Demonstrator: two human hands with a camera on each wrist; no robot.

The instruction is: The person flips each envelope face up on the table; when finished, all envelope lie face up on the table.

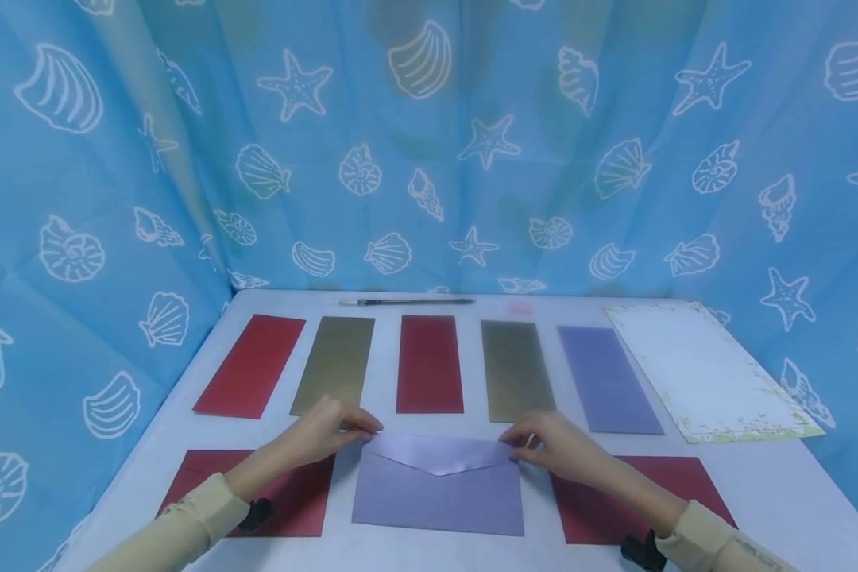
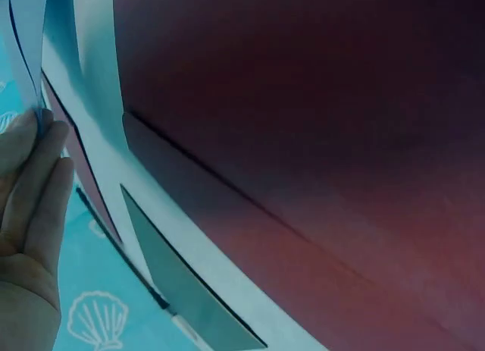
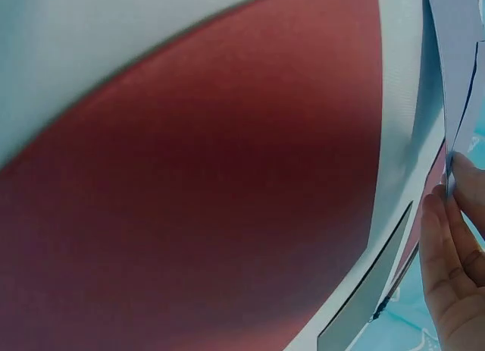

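A lavender envelope (image 1: 438, 496) is held in the middle of the near table, its pointed flap (image 1: 439, 454) lying toward me over the body. My left hand (image 1: 332, 425) pinches its far left corner between thumb and fingers, and my right hand (image 1: 554, 445) pinches the far right corner. In the left wrist view the left hand (image 2: 34, 199) grips the envelope's edge (image 2: 29, 55). In the right wrist view the right hand (image 3: 455, 245) does likewise at the other corner. Red envelopes lie beneath each forearm, one at left (image 1: 296, 504) and one at right (image 1: 672, 485).
Across the table's far half lie a red envelope (image 1: 253, 365), a gold one (image 1: 336, 357), another red (image 1: 430, 365), another gold (image 1: 518, 369) and a lavender one (image 1: 610, 380). Bordered paper (image 1: 715, 373) lies right. A brush-like pen (image 1: 415, 302) and a pink slip (image 1: 520, 307) lie behind.
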